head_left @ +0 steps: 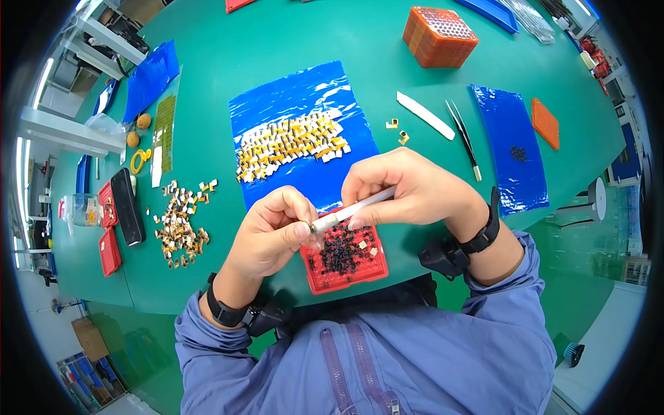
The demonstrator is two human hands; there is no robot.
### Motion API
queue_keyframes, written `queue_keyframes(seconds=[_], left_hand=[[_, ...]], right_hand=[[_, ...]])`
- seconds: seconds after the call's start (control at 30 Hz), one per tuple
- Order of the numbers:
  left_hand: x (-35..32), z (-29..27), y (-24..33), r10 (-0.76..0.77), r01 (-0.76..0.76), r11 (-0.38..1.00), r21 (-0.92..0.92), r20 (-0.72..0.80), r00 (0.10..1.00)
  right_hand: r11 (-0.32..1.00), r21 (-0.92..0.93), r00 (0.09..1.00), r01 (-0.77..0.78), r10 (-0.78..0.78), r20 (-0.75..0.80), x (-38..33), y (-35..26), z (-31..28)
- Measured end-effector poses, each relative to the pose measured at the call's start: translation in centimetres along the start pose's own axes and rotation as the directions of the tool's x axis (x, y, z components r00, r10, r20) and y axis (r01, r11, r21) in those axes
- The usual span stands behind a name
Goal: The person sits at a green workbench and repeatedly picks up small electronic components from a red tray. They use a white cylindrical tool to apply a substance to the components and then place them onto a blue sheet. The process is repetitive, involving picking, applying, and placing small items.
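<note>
Basically, most of the view is filled by a green table, bent and cut off at the rim. A blue sheet is spread on it, its near end partly blocked by the left hand and right hand; off to the right, a narrower blue sheet is laid. An orange stack is parked farther back. Nearer in, a red tray is covered along its far edge. The right hand is curled closed around a white stick, its back end hidden. The left hand is pinched tight at the stick's tip, above the tray; a tiny piece is gripped there, too small to be made out. Tweezers are laid nearby. Black bits are scattered in the tray, some possibly hidden.
</note>
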State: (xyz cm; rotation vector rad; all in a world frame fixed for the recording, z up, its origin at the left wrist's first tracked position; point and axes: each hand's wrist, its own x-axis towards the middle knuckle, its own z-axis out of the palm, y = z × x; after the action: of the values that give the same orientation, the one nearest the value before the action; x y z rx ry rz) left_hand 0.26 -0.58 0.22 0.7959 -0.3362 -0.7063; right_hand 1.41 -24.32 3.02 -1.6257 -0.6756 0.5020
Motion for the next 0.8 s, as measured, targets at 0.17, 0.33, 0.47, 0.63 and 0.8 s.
queue_keyframes(seconds=[0.17,0.33,0.47,0.63,0.8], left_hand=[[-0.1,-0.1,0.0,0.010,-0.010,1.000,-0.003,-0.007,1.000],[0.0,-0.1,0.0,0.023,-0.023,1.000,0.009,0.015,1.000],[-0.1,-0.1,0.1,0.022,-0.022,0.999,0.022,0.029,0.999],[-0.1,-0.1,0.0,0.024,-0.025,0.999,0.024,0.008,1.000],[-0.1,0.2,0.2,0.040,-0.030,0.973,0.231,-0.040,0.998]], right_hand=[[0.995,0.010,0.993,-0.095,0.094,0.064,0.2,-1.0,-0.3],[0.993,0.115,1.000,-0.008,0.007,0.009,0.0,-0.2,0.0],[1.000,0.003,0.999,0.007,-0.007,0.052,0.1,0.0,-0.3],[0.981,0.134,0.990,-0.140,0.134,0.052,0.1,-0.9,-0.2],[0.975,-0.114,0.980,0.190,-0.195,-0.036,0.1,0.3,-0.2]])
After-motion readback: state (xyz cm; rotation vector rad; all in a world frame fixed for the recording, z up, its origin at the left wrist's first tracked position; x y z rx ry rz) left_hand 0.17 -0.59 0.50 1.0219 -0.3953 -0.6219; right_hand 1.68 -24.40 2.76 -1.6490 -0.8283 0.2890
